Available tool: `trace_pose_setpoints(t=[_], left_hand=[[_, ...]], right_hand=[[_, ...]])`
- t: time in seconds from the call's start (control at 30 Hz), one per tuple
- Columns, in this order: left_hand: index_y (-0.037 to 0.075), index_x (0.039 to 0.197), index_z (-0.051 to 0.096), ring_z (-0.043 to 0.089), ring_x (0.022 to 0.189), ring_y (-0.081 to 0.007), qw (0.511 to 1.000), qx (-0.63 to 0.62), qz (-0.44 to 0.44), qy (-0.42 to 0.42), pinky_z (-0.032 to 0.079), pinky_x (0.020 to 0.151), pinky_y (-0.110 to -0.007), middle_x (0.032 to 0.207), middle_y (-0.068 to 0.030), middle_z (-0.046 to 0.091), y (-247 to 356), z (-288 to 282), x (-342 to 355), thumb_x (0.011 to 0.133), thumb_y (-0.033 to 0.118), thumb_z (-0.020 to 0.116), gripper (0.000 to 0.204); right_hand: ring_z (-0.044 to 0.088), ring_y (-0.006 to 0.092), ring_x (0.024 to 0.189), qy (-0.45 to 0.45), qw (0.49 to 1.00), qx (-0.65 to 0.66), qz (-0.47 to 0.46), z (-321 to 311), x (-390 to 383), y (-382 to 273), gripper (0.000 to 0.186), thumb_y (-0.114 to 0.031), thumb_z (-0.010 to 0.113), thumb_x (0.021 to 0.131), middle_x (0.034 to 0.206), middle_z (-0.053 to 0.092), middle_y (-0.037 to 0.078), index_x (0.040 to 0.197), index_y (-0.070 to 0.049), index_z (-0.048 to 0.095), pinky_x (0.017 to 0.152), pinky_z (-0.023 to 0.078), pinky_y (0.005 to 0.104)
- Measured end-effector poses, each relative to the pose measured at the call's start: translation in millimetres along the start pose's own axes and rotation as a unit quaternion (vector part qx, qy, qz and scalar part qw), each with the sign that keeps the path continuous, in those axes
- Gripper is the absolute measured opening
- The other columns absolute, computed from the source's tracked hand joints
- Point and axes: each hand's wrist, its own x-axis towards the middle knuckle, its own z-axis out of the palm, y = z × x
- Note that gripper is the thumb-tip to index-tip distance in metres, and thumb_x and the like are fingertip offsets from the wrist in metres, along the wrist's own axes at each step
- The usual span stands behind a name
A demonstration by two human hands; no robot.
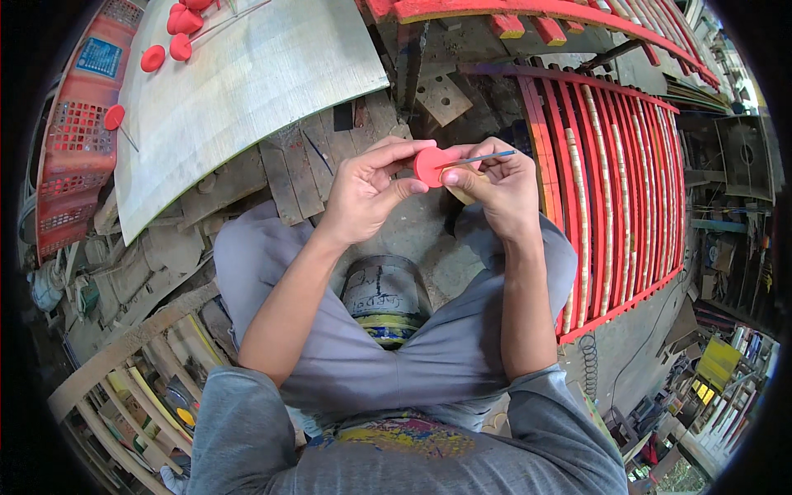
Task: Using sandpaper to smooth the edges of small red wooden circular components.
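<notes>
Grey shirt with paint smears (pixel 404 433) fills the bottom of the frame, grey trousers (pixel 346 363) above it — person seated, knees spread. Paint tin (pixel 384 297) sits between the legs at centre, lid off, dark inside, label stained.

Both forearms come up from the lower edge to centre frame. Left hand (pixel 363 190) is closed on a red disc (pixel 429 165), thumb and fingers pinching its left edge. Right hand (pixel 495 186) touches the disc's right side and is clamped on a thin blue-handled brush (pixel 483 157), which lies across the disc and points toward the right. Disc held in the air just above centre, over the floor, not resting on anything.

Upper left — pale board (pixel 247 91) lying tilted, acting as a counter; several red discs on sticks (pixel 177 33) at its top left corner, one more red disc on a stick (pixel 115 118) just off its left edge. Red plastic crate (pixel 74 157) at far left, beside the board.

Right half — red slatted frame (pixel 627 190) with pale strips between its slats, curved by the lens. Another red frame (pixel 528 12) along the top edge.

Lower left — wooden rack (pixel 132 371) with cluttered items. Floor around is rough and dirty.
</notes>
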Motion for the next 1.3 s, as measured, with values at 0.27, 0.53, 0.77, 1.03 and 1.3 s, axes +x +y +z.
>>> trace_pose_setpoints(t=[0.27, 0.53, 0.77, 1.03, 1.3], left_hand=[[-0.005, 0.118, 0.056, 0.056, 0.106, -0.0196, 0.998, -0.014, 0.030, 0.045, 0.052, 0.089, -0.029, 0.115, -0.0101, 0.050, 2.3, 3.4, 0.5, 0.078, -0.010, 0.065, 0.041], [-0.008, 0.112, 0.058, 0.057, 0.105, -0.0238, 0.999, -0.001, 0.029, 0.042, 0.056, 0.088, -0.035, 0.116, -0.0135, 0.049, 4.8, 0.7, -1.8, 0.077, -0.016, 0.061, 0.035], [-0.009, 0.111, 0.058, 0.058, 0.104, -0.0248, 0.998, 0.002, 0.037, 0.047, 0.057, 0.087, -0.035, 0.116, -0.0140, 0.050, 6.6, 1.5, -1.3, 0.077, -0.016, 0.061, 0.035], [-0.007, 0.111, 0.059, 0.060, 0.102, -0.0240, 0.990, 0.096, 0.073, 0.071, 0.056, 0.087, -0.034, 0.116, -0.0140, 0.051, 2.0, 2.6, -3.0, 0.076, -0.015, 0.061, 0.035], [-0.007, 0.116, 0.057, 0.058, 0.104, -0.0220, 1.000, -0.020, 0.008, -0.013, 0.055, 0.084, -0.030, 0.116, -0.0143, 0.053, 6.7, -0.3, -3.1, 0.080, -0.015, 0.058, 0.037]], right_hand=[[0.058, 0.0120, 0.091, -0.002, 0.997, 0.056, 0.054, 3.8, -2.8, 1.4, 0.019, 0.000, 0.075, 0.074, 0.103, 0.063, 0.013, 0.076, -0.003, 0.057, 0.083, 0.048, 0.0266], [0.060, 0.0138, 0.087, -0.021, 1.000, -0.012, -0.010, 9.1, -2.6, 6.9, 0.021, 0.008, 0.075, 0.070, 0.097, 0.063, 0.012, 0.077, 0.000, 0.056, 0.077, 0.052, 0.0270], [0.064, 0.0150, 0.082, -0.003, 0.998, 0.020, 0.053, -2.3, -0.3, -6.5, 0.018, 0.007, 0.069, 0.076, 0.096, 0.066, 0.016, 0.076, -0.001, 0.053, 0.074, 0.054, 0.0273], [0.060, 0.0125, 0.083, -0.016, 1.000, -0.014, -0.017, 14.4, -2.5, 13.3, 0.020, 0.006, 0.075, 0.071, 0.090, 0.062, 0.007, 0.078, -0.001, 0.057, 0.077, 0.050, 0.0249], [0.065, 0.0143, 0.076, -0.021, 0.999, -0.026, 0.032, -3.2, -2.4, -4.3, 0.022, 0.010, 0.074, 0.069, 0.081, 0.066, 0.013, 0.072, 0.000, 0.055, 0.071, 0.055, 0.0255]])
